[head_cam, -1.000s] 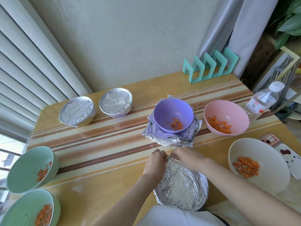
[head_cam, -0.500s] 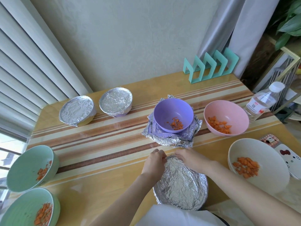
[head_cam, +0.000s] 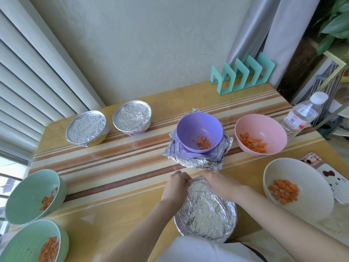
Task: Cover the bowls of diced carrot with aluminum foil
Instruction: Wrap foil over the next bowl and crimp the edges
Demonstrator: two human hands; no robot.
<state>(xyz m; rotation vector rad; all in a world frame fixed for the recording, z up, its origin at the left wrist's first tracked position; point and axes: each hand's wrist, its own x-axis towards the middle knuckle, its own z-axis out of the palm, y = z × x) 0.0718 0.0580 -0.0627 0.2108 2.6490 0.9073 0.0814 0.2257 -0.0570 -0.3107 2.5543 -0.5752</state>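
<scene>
Both left hand [head_cam: 174, 186] and right hand [head_cam: 217, 183] pinch crinkled, silvery foil [head_cam: 205, 210] at its far rim.

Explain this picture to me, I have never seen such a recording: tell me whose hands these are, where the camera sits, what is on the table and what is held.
No machine here: a person works with bare hands, and the single camera sits on their head, looking forward and down. The left hand and right hand grip the foil at the far rim of the round foil-wrapped bowl nearest them. On the striped wooden table stand two more foil-covered bowls, finished. Open, with diced orange carrot inside: a purple plastic bowl sitting on a stack of crumpled silver foil sheets, a pink bowl, a cream bowl and two pale green bowls. A clear plastic water bottle and a teal slotted rack stand toward the far right.
</scene>
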